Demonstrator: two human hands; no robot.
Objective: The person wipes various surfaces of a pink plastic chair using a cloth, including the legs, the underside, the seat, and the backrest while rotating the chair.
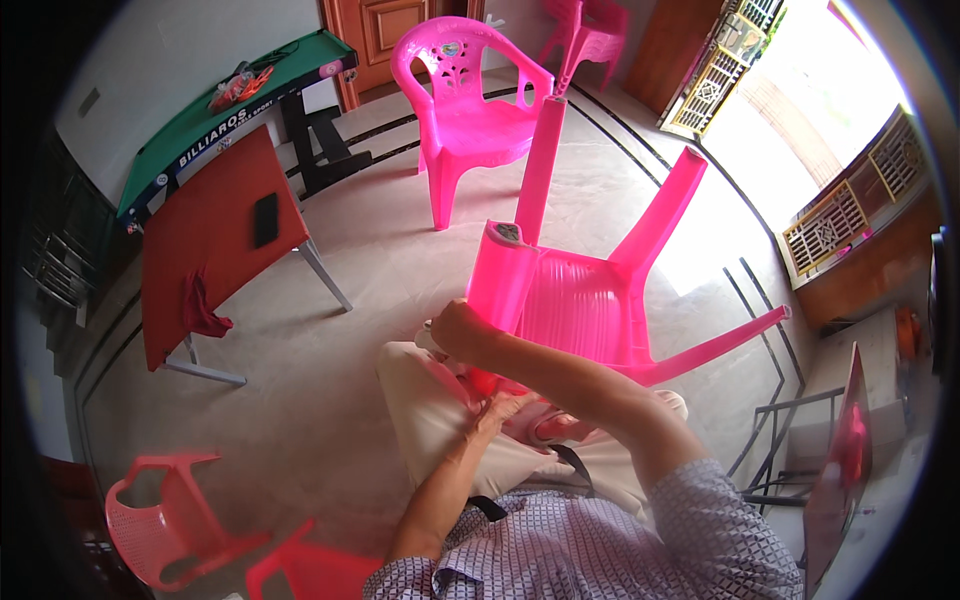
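Observation:
A pink plastic armchair (pixel 577 307) lies tipped over in front of me with its legs pointing up and outward. My right hand (pixel 454 322) is against the side of its nearest leg, the forearm crossing over my lap; the fingers are mostly hidden. Low between my knees, my left hand (pixel 506 409) touches a bright pink part of the chair near its lower edge, and what its fingers do there is partly hidden. The tip of the nearest leg shows a grey-green patch inside its hollow end.
An upright pink armchair (pixel 480 127) stands ahead. A red table (pixel 217 225) with a black phone (pixel 266 220) and a dark red cloth (pixel 201 307) is at left, beside a toy billiards table (pixel 315 56). Red chairs (pixel 176 517) lie lower left; a folding table (pixel 844 465) stands at right.

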